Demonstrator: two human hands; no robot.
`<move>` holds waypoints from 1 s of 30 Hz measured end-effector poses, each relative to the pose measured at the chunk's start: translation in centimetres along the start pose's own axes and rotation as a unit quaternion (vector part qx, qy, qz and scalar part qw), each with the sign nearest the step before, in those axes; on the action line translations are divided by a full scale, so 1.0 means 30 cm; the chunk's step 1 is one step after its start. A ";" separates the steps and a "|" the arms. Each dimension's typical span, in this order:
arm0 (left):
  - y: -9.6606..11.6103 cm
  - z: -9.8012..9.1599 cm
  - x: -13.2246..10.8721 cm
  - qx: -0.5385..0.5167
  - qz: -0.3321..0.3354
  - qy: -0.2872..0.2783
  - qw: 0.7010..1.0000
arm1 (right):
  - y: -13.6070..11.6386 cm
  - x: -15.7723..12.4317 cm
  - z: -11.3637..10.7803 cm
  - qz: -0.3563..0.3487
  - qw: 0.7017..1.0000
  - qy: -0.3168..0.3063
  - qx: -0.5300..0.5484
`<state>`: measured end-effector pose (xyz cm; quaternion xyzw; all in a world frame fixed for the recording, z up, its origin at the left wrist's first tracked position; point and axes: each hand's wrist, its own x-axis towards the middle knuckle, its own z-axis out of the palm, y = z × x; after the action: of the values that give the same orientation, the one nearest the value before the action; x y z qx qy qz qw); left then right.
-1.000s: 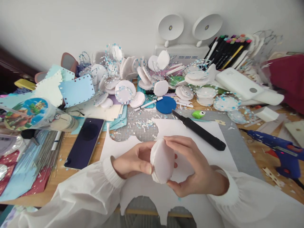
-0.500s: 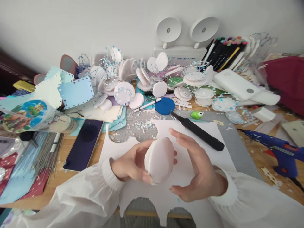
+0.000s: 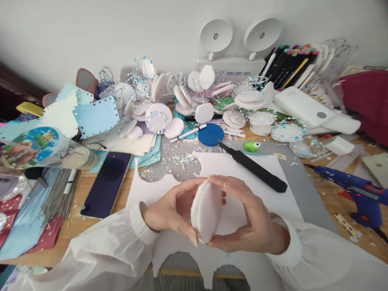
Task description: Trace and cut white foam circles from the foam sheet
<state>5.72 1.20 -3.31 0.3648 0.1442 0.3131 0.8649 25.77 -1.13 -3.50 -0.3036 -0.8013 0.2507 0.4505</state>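
Note:
A thick white disc (image 3: 209,212), foam-like with a rough cut edge, is tilted on its side between my hands above the white sheet. My left hand (image 3: 169,206) curls round its left side, thumb at the lower edge and some fingers behind it. On the right, my right hand (image 3: 251,214) touches the rim at top and bottom with fingertips and thumb. Beneath lies the white sheet (image 3: 182,242) with round cut-outs along its edges. A black utility knife (image 3: 254,167), blade out, rests on the sheet beyond my right hand.
A grey cutting mat (image 3: 306,194) underlies the sheet. Farther back are a blue disc (image 3: 210,134), a green craft punch (image 3: 252,146) and many white discs (image 3: 159,117). A phone (image 3: 106,184) and tilted cup (image 3: 45,147) lie left; a blue glue gun (image 3: 354,186) lies right.
My right hand has come left and closed onto the disc's rim, from apart to touching. The disc has turned more edge-on and shifted slightly right.

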 end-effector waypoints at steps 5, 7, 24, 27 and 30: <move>0.003 0.004 -0.004 0.007 -0.006 0.017 1.000 | -0.003 0.000 0.001 0.001 1.000 -0.004 0.004; 0.007 0.006 -0.004 0.020 -0.004 0.018 1.000 | -0.006 -0.002 0.001 0.000 1.000 -0.015 0.018; 0.035 -0.028 -0.013 -0.095 -0.033 -0.039 0.994 | 0.074 -0.011 -0.110 0.095 0.967 0.028 -0.235; 0.031 -0.027 -0.015 -0.107 -0.042 -0.051 0.992 | 0.062 -0.053 -0.122 0.113 0.955 0.013 -0.274; 0.028 -0.023 -0.018 -0.115 -0.050 -0.057 0.990 | 0.049 -0.089 -0.129 0.114 0.945 -0.023 -0.306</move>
<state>4.62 1.68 -3.17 0.2722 0.0754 0.2623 0.9227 30.63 -1.51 -4.20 -0.5102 -0.8094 0.0501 0.2863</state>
